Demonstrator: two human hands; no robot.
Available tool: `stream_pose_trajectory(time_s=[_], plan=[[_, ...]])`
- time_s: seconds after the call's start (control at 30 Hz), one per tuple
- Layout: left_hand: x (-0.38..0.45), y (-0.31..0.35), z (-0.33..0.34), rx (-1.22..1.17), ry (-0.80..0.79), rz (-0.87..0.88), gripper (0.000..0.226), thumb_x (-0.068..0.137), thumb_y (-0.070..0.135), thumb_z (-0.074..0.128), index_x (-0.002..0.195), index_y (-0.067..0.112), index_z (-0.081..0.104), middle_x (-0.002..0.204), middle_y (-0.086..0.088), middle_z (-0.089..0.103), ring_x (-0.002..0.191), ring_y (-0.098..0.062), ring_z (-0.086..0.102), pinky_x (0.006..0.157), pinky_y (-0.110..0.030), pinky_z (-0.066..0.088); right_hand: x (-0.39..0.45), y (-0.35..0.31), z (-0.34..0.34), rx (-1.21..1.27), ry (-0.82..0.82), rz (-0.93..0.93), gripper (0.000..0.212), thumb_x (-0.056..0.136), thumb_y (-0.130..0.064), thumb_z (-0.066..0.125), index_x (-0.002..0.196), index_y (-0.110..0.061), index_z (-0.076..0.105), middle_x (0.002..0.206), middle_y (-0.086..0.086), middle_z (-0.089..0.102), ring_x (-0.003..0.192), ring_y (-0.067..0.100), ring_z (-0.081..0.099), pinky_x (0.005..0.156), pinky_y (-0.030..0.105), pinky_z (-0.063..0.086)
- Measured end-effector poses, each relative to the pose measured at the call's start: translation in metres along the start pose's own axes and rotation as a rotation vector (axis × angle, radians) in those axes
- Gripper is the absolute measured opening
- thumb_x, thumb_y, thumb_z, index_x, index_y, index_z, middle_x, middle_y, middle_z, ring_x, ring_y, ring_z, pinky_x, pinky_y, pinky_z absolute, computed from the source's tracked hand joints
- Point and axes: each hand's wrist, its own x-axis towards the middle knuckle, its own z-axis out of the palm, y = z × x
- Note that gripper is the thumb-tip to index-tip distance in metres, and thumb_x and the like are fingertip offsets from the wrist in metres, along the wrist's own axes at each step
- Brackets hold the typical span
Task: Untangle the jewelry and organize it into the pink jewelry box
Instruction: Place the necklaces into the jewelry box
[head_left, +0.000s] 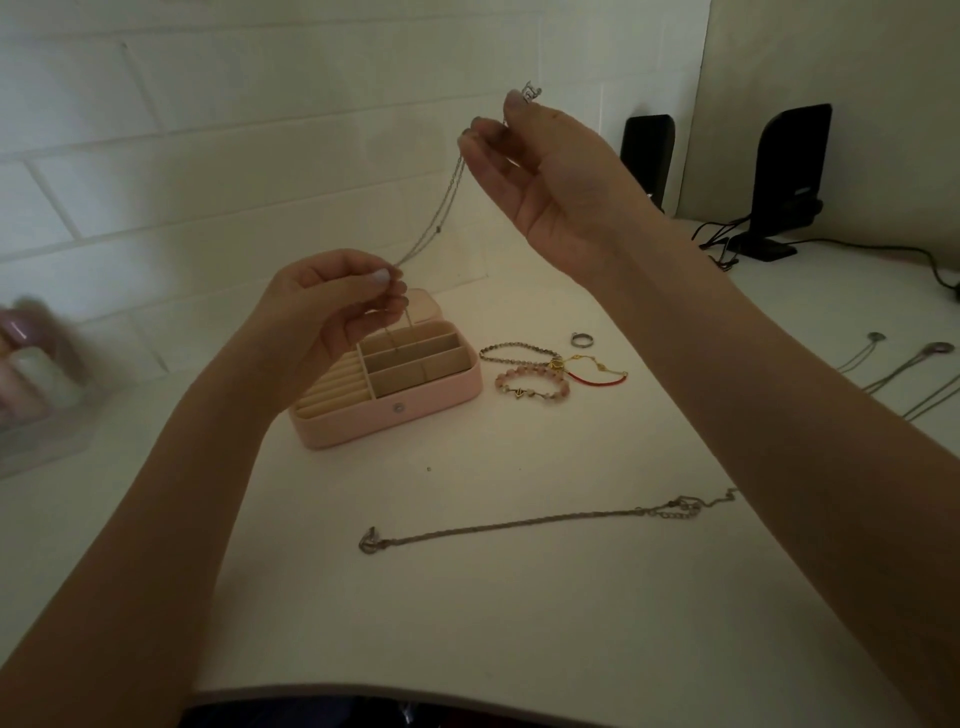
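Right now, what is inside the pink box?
The pink box shows ring rolls and three beige compartments. The held chain hangs into them. The left hand covers the back corner.

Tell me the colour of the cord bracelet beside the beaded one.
Red cord bracelet, with gold pieces; head view.

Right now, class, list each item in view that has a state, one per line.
Pink jewelry box: open, chain dangling into it.
Thin silver chain necklace: held taut, both hands.
Left hand: pinching chain.
Right hand: pinching chain, raised.
Long silver chain: lying straight on table.
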Motion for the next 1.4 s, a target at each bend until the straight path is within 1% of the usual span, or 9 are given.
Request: stream_pose_trajectory(time_s=[0.1, 0.27, 0.43, 0.57, 0.7, 0.9, 1.07, 1.27, 1.4], plan=[[-0.001, -0.001, 0.003, 0.197, 0.037, -0.042, 0.014, 0.077, 0.001, 0.064, 0.072, 0.012, 0.07, 0.067, 0.0, 0.068, 0.062, -0.009, 0.064, 0.064, -0.018, 0.054, 0.0, 0.005, -0.002, -0.038, 0.014, 0.018, 0.008, 0.095, -0.002, 0.05, 0.086, -0.003, 0.048, 0.073, 0.016, 0.057, 0.06, 0.021, 0.063, 0.062, 0.029, 0.059], [-0.005, 0.0, -0.002, 0.62, 0.019, -0.116, 0.018, 0.074, 0.012, 0.073, 0.065, 0.027, 0.074, 0.079, -0.004, 0.069, 0.07, -0.007, 0.061, 0.07, -0.019, 0.047, -0.002, 0.017, -0.003, -0.154, -0.007, 0.091, 0.006, 0.095, -0.002, 0.049, 0.089, -0.001, 0.048, 0.075, 0.016, 0.056, 0.064, 0.021, 0.061, 0.062, 0.029, 0.059], [-0.007, -0.001, -0.004, 0.867, -0.007, -0.242, 0.008, 0.075, 0.017, 0.075, 0.072, 0.024, 0.075, 0.069, 0.01, 0.072, 0.065, 0.004, 0.061, 0.07, -0.012, 0.039, -0.003, 0.027, -0.005, -0.342, -0.043, 0.151, 0.006, 0.094, -0.002, 0.051, 0.088, -0.001, 0.049, 0.075, 0.015, 0.056, 0.065, 0.023, 0.061, 0.067, 0.031, 0.059], [-0.006, -0.007, -0.008, 1.108, -0.024, -0.255, 0.016, 0.075, 0.016, 0.075, 0.069, 0.03, 0.072, 0.07, 0.006, 0.069, 0.067, -0.005, 0.059, 0.064, -0.015, 0.041, -0.004, 0.038, -0.008, -0.514, -0.086, 0.169, 0.007, 0.091, -0.001, 0.056, 0.087, -0.003, 0.05, 0.075, 0.015, 0.058, 0.067, 0.025, 0.062, 0.07, 0.033, 0.059], [-0.005, -0.008, -0.01, 1.145, -0.059, -0.221, 0.017, 0.075, 0.011, 0.072, 0.073, 0.028, 0.073, 0.054, 0.017, 0.06, 0.054, 0.002, 0.053, 0.053, -0.005, 0.037, -0.009, 0.05, -0.006, -0.575, -0.137, 0.199, 0.007, 0.089, -0.001, 0.058, 0.086, -0.003, 0.052, 0.075, 0.016, 0.06, 0.066, 0.024, 0.064, 0.072, 0.034, 0.06], [-0.003, -0.011, -0.006, 1.229, 0.058, -0.053, 0.022, 0.072, 0.005, 0.069, 0.071, 0.028, 0.069, 0.063, 0.014, 0.06, 0.057, 0.005, 0.053, 0.054, -0.001, 0.035, -0.009, 0.052, 0.002, -0.501, -0.131, 0.086, 0.009, 0.09, -0.002, 0.058, 0.084, -0.004, 0.051, 0.073, 0.014, 0.06, 0.064, 0.023, 0.063, 0.073, 0.034, 0.058], [-0.004, -0.011, -0.005, 1.192, -0.022, -0.095, 0.019, 0.07, 0.012, 0.077, 0.067, 0.03, 0.07, 0.056, 0.016, 0.063, 0.056, 0.006, 0.053, 0.054, -0.002, 0.037, -0.01, 0.052, -0.002, -0.532, -0.137, 0.098, 0.008, 0.09, -0.003, 0.059, 0.087, -0.004, 0.052, 0.073, 0.013, 0.06, 0.064, 0.022, 0.063, 0.074, 0.034, 0.059], [-0.004, -0.01, -0.003, 1.26, 0.122, 0.016, 0.016, 0.073, 0.012, 0.073, 0.072, 0.027, 0.067, 0.066, 0.018, 0.059, 0.059, -0.003, 0.052, 0.055, -0.004, 0.033, -0.01, 0.052, -0.002, -0.526, -0.139, 0.086, 0.009, 0.09, -0.002, 0.058, 0.085, -0.004, 0.051, 0.073, 0.014, 0.06, 0.067, 0.024, 0.062, 0.075, 0.035, 0.059], [-0.004, -0.01, -0.003, 1.22, 0.049, -0.018, 0.016, 0.07, 0.013, 0.075, 0.07, 0.027, 0.068, 0.067, 0.014, 0.064, 0.058, 0.001, 0.055, 0.054, 0.001, 0.035, -0.009, 0.052, -0.003, -0.518, -0.129, 0.081, 0.011, 0.09, -0.002, 0.059, 0.082, -0.004, 0.051, 0.072, 0.013, 0.06, 0.065, 0.023, 0.063, 0.073, 0.034, 0.059]])
